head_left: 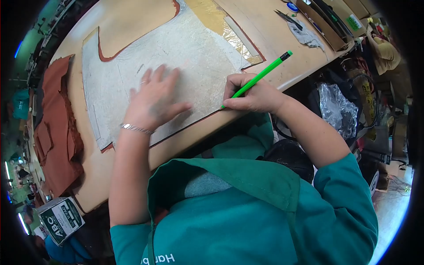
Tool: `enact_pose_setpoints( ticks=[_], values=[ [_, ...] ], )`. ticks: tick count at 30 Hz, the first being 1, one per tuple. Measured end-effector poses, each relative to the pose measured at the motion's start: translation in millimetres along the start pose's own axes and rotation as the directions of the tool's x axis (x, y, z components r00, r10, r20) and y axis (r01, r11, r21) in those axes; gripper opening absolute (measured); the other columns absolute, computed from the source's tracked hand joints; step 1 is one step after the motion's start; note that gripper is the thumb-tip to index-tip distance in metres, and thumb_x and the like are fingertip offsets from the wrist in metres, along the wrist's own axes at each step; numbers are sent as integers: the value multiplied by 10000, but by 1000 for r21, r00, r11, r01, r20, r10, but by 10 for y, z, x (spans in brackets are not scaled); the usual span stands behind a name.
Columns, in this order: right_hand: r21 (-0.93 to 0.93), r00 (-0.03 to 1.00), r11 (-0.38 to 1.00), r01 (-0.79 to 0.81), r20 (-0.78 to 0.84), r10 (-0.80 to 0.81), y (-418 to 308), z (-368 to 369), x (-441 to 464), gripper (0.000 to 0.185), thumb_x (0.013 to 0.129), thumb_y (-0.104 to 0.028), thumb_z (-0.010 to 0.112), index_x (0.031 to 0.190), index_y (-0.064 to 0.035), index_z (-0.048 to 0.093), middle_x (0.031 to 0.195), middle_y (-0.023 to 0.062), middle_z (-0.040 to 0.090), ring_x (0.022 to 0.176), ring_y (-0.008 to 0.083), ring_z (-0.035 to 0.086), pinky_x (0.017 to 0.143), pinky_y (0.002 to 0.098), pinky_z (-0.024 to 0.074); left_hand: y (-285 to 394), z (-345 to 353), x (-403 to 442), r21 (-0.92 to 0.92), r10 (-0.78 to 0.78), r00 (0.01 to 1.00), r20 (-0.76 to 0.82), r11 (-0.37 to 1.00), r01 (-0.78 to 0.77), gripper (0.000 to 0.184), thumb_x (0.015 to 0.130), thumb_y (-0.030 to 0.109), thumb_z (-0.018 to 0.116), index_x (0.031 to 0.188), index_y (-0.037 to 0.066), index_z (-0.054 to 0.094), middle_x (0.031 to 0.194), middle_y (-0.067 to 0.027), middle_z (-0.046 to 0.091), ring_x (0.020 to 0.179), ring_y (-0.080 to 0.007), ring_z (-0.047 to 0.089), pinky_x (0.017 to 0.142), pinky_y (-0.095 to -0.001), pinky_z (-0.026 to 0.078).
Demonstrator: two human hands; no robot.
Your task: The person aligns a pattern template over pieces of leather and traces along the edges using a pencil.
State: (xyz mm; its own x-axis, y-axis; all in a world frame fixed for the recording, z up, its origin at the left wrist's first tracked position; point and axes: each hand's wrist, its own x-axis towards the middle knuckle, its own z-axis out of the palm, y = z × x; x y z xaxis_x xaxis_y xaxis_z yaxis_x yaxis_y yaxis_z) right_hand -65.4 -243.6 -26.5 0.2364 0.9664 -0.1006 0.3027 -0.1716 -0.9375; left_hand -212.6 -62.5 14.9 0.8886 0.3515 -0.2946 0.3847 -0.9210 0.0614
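My right hand (249,93) grips a bright green pencil (260,76), its tip at the lower edge of a large grey-white template (198,53). The template lies on reddish-brown material (104,57), which shows as a thin border around its edges. My left hand (158,98), slightly blurred, is spread over the template with its fingers apart and holds nothing. Yellowish tape (212,20) covers the template's upper right part.
Folded reddish-brown material (57,132) lies at the left of the table (95,185). Dark scissors (289,20) and a pale cloth (307,34) are at the upper right, beside a cardboard box (324,26). A printed box (61,221) stands at the lower left.
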Motion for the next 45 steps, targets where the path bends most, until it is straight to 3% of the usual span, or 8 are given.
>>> enact_pose_setpoints(
  ticks=[12,18,21,24,28,32,37,45],
  values=[
    [-82,961,971,226,-142,-236,99,230,-15,144,711,-99,667,711,-29,541,680,70,567,627,136,545,582,269,431,301,99,407,-144,147,986,84,981,-134,905,567,463,724,1341,315,280,1443,-93,121,1318,-374,67,911,-692,211],
    [-78,971,997,3,-238,-22,122,-176,-248,122,705,-89,654,691,-31,547,678,45,537,627,106,517,569,243,413,325,93,397,-138,131,988,79,983,-119,927,549,450,737,1343,312,279,1441,-103,126,1314,-386,71,906,-684,226],
    [-37,987,998,41,-154,-46,68,43,-130,213,722,-182,635,749,-20,500,695,172,540,673,323,546,609,357,433,305,112,405,-167,156,986,59,975,-144,897,567,474,724,1336,306,294,1440,-96,126,1319,-367,64,910,-696,211],
    [-147,981,987,62,-171,-87,92,-9,-141,130,730,-112,651,728,-27,552,686,60,535,655,144,534,589,273,424,282,141,408,-158,164,985,46,975,-155,907,560,459,730,1338,306,289,1439,-107,128,1315,-378,71,910,-686,221],
    [-108,953,990,-88,-300,52,121,-227,-311,132,742,-116,649,738,-19,559,689,47,535,651,129,530,575,257,423,303,111,394,-153,134,989,61,980,-123,906,561,455,731,1338,307,290,1439,-108,129,1314,-380,72,912,-685,220],
    [-224,956,965,134,-228,-185,119,70,-187,151,746,-119,655,740,-26,535,685,71,529,644,168,521,594,272,412,327,83,398,-152,135,988,79,981,-122,898,565,461,729,1335,303,296,1439,-103,127,1317,-374,65,914,-693,207],
    [-78,932,983,-167,-338,131,124,-233,-404,137,757,-112,644,751,-38,529,708,17,539,686,88,501,612,238,411,299,107,386,-170,136,989,63,978,-124,904,557,455,735,1334,295,301,1438,-106,131,1316,-377,74,914,-693,208],
    [42,873,999,-31,-486,48,279,-193,-468,187,750,-149,640,703,-28,506,606,47,522,580,103,496,531,259,412,398,93,432,-261,185,983,-12,948,-182,778,606,382,706,1279,167,382,1410,-147,197,1306,-396,102,902,-702,193]
  ],
)
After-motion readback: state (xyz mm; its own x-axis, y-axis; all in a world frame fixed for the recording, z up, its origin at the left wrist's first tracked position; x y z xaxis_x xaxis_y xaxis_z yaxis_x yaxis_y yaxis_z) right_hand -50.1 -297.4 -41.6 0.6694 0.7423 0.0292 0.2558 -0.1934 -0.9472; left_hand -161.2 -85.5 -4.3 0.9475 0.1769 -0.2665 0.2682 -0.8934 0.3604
